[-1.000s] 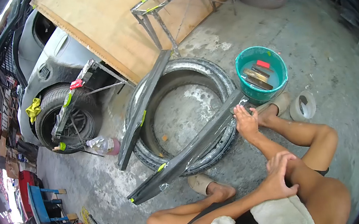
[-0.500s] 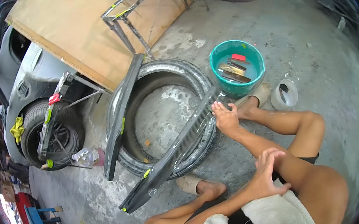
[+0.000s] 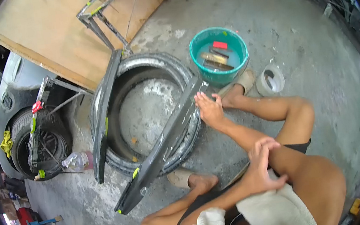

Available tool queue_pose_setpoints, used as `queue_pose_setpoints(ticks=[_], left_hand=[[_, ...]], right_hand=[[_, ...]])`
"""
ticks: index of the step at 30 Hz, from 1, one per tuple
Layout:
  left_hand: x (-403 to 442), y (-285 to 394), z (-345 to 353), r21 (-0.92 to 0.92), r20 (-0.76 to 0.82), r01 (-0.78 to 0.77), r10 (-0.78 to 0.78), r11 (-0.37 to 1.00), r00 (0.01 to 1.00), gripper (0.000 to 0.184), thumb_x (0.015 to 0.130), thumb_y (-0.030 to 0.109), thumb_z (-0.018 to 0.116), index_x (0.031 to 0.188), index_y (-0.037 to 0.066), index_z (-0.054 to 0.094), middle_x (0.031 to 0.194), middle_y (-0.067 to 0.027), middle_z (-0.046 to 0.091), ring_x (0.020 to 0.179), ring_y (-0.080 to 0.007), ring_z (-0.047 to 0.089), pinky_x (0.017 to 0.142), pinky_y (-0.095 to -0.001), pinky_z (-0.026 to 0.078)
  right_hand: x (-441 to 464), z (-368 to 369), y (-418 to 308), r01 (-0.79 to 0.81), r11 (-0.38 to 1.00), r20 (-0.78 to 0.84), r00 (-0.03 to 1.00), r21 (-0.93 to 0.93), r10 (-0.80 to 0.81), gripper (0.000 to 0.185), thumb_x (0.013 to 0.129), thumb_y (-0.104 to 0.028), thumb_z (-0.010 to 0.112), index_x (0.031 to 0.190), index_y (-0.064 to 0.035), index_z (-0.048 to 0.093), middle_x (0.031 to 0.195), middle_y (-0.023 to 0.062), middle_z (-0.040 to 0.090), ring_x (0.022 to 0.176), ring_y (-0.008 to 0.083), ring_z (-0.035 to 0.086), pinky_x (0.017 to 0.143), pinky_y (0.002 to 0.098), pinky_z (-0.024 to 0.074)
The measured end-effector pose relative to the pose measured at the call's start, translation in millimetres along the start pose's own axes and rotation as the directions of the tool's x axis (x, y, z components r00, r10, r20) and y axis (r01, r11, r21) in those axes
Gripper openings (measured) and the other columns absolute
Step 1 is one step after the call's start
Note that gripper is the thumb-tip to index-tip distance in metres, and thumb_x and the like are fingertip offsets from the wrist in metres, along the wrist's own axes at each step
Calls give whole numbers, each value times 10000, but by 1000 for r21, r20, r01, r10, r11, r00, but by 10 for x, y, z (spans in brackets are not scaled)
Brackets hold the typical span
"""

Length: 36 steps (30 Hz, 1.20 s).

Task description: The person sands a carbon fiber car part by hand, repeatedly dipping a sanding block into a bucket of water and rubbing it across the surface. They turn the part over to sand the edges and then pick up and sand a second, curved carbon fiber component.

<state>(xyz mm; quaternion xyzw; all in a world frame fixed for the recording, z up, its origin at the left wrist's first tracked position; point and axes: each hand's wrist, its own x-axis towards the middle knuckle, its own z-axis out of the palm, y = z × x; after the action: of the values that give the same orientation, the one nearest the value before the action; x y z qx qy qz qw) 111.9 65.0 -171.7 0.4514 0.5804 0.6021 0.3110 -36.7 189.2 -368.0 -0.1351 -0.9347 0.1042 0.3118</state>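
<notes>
A long black trim strip [image 3: 162, 150] with pale scuffs lies slantwise across the near side of a tyre [image 3: 170, 67]. My right hand [image 3: 210, 110] rests on the strip's upper end, fingers laid along it and thumb apart. Whether anything is under the fingertips is hidden. Bent over my right forearm near the elbow are the fingers of my left hand [image 3: 264, 167]; its thumb stands apart, and I see nothing in it. A white cloth [image 3: 273, 213] lies in my lap below that hand. A second dark strip [image 3: 105, 121] crosses the tyre's far side.
Beyond my right foot stands a green bucket [image 3: 222, 79] of water holding several blocks, with a small white tub [image 3: 270, 80] beside it. A metal frame [image 3: 38, 115], a plastic bottle [image 3: 75, 161] and a car wheel [image 3: 50, 145] are at the left. A wooden board [image 3: 56, 42] leans behind.
The whole view has shifted, so things sit further left and mostly a little higher. My right hand stays near the strip's upper end, and my left hand remains by the right forearm.
</notes>
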Motion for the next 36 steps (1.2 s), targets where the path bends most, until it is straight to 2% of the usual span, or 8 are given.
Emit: queue_pose_setpoints(ticks=[9,14,17,21,25,30,33,36], left_hand=[[22,-750,-1802,672,-614,395,174,626,770,501,796,215,758,1204,7,556,1253,-184,495,1200,-366,481,1051,-483,378],[-95,-1557,-2652,487,-861,828,-8,277,509,498,986,446,567,1251,27,614,1284,-228,568,1269,-415,492,1102,-524,340],[-148,-1754,-2587,333,-887,924,-270,186,374,573,1004,512,502,1285,26,618,1306,-223,577,1267,-390,522,1107,-537,329],[-31,-1627,-2509,419,-876,890,-176,179,449,594,1005,524,481,1301,27,618,1324,-218,572,1275,-364,541,1093,-528,349],[-51,-1655,-2569,364,-865,915,-299,176,402,565,999,522,488,1250,46,662,1317,-204,580,1264,-353,552,1068,-527,372],[-44,-1607,-2563,386,-848,900,-307,202,432,530,980,514,505,1111,46,716,1177,-205,664,1090,-406,643,955,-479,485],[-6,-1597,-2594,361,-829,910,-377,203,412,514,984,504,496,1102,58,725,1169,-185,676,1092,-404,648,956,-483,488],[30,-1506,-2640,325,-834,926,-405,191,376,521,983,512,485,1091,67,734,1198,-186,683,1113,-399,649,969,-487,485]], right_hand=[[22,-123,-118,-43,999,66,997,19,41,285,965,-188,621,1222,-85,689,1295,102,704,1230,208,652,1048,521,351],[-370,-11,-603,333,907,108,923,258,-369,318,874,-163,649,1183,-104,694,1256,42,689,1264,156,604,1054,593,394],[162,-29,-52,232,973,96,968,-8,-230,378,875,-128,622,1251,-89,641,1246,43,671,1241,177,607,1018,585,386],[423,84,61,-103,988,-2,995,-118,104,340,875,-122,627,1208,-66,666,1255,78,690,1225,210,619,1024,580,357],[-377,82,-629,294,926,110,939,237,-326,344,893,-181,670,1225,-94,667,1279,53,690,1242,176,623,1063,583,362],[169,106,20,182,983,160,970,11,-181,333,859,-182,711,1182,-105,679,1248,34,700,1243,141,625,1031,570,368],[290,199,-154,31,994,-95,995,-107,-41,344,848,-140,694,1187,-97,655,1218,29,688,1218,160,631,1020,563,367],[114,47,-514,14,999,62,998,-46,-11,336,846,-108,676,1182,-101,667,1217,38,699,1203,171,643,1032,560,361]])
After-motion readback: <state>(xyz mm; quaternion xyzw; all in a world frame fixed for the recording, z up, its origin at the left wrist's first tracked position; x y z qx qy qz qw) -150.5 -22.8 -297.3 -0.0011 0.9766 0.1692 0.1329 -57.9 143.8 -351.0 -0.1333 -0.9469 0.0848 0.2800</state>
